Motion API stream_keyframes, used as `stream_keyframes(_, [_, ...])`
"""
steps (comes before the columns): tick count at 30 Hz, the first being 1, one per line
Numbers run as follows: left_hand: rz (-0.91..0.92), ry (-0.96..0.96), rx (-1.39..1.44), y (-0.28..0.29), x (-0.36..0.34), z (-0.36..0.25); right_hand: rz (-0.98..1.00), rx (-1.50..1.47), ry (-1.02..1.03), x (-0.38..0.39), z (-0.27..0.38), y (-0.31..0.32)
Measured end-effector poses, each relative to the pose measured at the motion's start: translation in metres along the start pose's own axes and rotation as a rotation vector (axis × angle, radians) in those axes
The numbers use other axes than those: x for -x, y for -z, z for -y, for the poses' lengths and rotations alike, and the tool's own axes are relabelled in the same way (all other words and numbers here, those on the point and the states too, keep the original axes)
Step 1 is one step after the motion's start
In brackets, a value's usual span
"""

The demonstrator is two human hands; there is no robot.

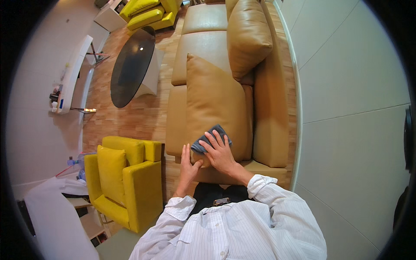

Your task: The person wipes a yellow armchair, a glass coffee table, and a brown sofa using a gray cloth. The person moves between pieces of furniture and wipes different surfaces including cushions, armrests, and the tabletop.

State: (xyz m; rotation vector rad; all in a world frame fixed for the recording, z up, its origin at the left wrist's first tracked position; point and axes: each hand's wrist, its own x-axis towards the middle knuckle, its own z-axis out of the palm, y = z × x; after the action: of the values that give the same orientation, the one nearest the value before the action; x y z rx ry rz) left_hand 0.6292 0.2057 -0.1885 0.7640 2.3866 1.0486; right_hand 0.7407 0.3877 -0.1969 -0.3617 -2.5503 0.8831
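Observation:
A folded grey cloth [218, 132] lies against the front of a large tan leather cushion [212, 95], near its lower end. My right hand [220, 154] presses on this cloth, its fingers stretched across it. At the cushion's lower left corner is my left hand [189, 169], fingers straight along the side and thumb bent round the near edge, steadying it. The cushion leans on a long tan leather sofa [180, 108]. Behind it, farther up the sofa, rests a second tan cushion [249, 39].
Left of the sofa stands an oval dark-topped coffee table [132, 69]. A yellow armchair [145, 186] is at the near left, and another yellow armchair [149, 17] at the far end. A pale panelled wall [346, 86] runs along the right.

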Motion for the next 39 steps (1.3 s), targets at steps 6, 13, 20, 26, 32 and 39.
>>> stream_keyframes(6, [0.066,0.086,0.221,0.029,-0.021,0.062,0.035,0.122,-0.069,-0.097,0.005,-0.048])
stream_keyframes(13, [0.157,0.209,0.352,0.049,-0.03,0.125,0.229,0.201,-0.022,-0.083,0.04,-0.089])
stream_keyframes(20, [0.143,0.244,0.262,0.051,-0.043,0.146,0.358,0.261,0.091,-0.128,0.028,-0.111])
stream_keyframes(26, [0.22,0.359,0.169,0.068,-0.065,0.157,0.342,0.364,0.094,-0.197,-0.003,-0.142])
stream_keyframes(32, [0.047,0.341,-0.078,0.04,-0.046,0.151,0.449,0.313,0.108,-0.151,0.025,-0.151])
stream_keyframes(39, [-0.047,0.303,-0.121,0.029,-0.051,0.127,0.425,0.422,0.246,-0.25,-0.01,-0.175])
